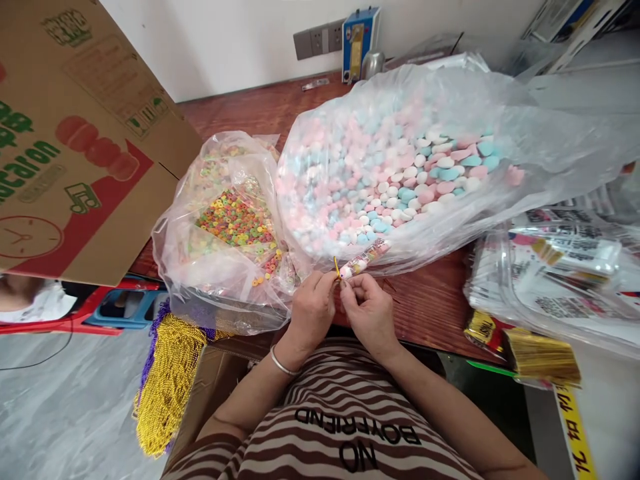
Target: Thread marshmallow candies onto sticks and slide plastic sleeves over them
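My left hand point(314, 301) and my right hand point(367, 307) meet at the near edge of the table, fingers pinched together. Between them is a slim, printed clear bag of candy point(364, 259), its filled end pointing away to the upper right. A yellow twist tie point(337, 267) stands up at the bag's near end, between my left fingertips. My right fingertips pinch the bag just below its filled part. Just beyond lies a big clear sack of pink, white and blue candies point(400, 193). Left of it sits a clear bag of small colourful ring candies point(237, 220).
A large cardboard box point(90, 147) stands at the left. Stacked printed plastic bags point(560, 267) and a bundle of gold twist ties point(543, 357) lie at the right. Gold bead strings point(170, 380) hang at the lower left. A blue device point(360, 43) stands by the wall.
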Available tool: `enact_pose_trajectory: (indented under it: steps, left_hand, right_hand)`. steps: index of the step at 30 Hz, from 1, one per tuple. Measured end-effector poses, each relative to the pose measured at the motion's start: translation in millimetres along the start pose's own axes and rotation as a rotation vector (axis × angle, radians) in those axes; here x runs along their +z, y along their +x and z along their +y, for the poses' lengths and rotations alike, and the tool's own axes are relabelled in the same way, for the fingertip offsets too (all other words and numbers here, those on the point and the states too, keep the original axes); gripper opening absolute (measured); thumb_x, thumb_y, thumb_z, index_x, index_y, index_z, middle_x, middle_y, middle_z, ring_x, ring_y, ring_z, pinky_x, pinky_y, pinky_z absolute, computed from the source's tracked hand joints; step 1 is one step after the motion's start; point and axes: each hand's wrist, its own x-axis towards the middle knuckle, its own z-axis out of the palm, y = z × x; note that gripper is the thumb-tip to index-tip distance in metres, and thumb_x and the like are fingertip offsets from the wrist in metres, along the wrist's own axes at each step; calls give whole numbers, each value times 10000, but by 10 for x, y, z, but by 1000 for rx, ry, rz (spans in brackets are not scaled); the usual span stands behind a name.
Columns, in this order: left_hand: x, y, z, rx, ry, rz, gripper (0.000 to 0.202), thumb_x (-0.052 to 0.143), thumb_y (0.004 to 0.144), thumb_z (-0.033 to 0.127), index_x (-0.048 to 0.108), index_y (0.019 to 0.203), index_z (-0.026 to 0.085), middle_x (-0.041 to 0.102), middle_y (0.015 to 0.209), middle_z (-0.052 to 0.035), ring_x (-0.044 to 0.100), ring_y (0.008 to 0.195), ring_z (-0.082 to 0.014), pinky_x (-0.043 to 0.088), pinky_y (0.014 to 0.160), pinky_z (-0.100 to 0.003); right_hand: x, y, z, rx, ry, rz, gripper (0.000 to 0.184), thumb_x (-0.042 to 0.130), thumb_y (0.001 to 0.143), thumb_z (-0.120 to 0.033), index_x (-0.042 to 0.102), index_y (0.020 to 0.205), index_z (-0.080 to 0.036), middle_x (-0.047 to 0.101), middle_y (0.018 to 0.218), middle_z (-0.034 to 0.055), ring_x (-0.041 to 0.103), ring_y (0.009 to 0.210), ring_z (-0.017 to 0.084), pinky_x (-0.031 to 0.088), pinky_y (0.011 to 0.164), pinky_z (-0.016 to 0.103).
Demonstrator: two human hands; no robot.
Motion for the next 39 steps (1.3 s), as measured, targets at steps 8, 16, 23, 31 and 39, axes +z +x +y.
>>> enact_pose_trajectory:
  steps: [8, 16, 23, 31, 39]
  left_hand:
    - [-10, -17, -15, 6, -138, 94, 231, 535, 985, 176, 687, 1160, 186, 754, 887, -57, 702, 782, -160, 543, 730, -271]
    - [-30, 123, 60, -849, -1291, -49, 309, 816, 754, 422, 667, 788, 154, 563, 562, 48, 481, 465, -62, 375, 431, -168]
    - [3, 173, 114, -1021, -1579, -68, 444, 919, 609, 412, 584, 732, 147, 533, 587, 64, 391, 436, -13, 301, 398, -129]
    - [-22, 44, -105, -67, -431, -40, 222, 515, 1004, 287, 674, 1107, 172, 738, 877, -72, 692, 765, -161, 545, 702, -275]
    - [-26, 54, -41, -54, -237, 34, 182, 459, 1017, 194, 635, 976, 172, 664, 721, -14, 620, 636, -131, 454, 605, -239]
  right_hand:
    - [-4, 23, -38, -33, -8, -34, 180, 581, 931, -343, 570, 810, -211, 612, 571, -50, 543, 467, 111, 406, 496, 227]
    - [13, 77, 79, -343, -219, -4, 155, 521, 992, -336, 585, 919, -215, 720, 699, 17, 673, 568, 159, 460, 544, 247]
    - [10, 174, 49, -296, -104, -7, 108, 579, 978, -297, 569, 1045, -214, 720, 853, 26, 693, 696, 167, 519, 633, 260]
    - [-164, 193, -36, -519, -294, -73, 151, 509, 1012, -193, 571, 875, -209, 650, 784, 31, 622, 720, 171, 456, 665, 271]
    - [-166, 238, -84, -530, -233, -190, 189, 506, 1013, -193, 580, 840, -208, 639, 764, 19, 615, 700, 159, 465, 652, 266]
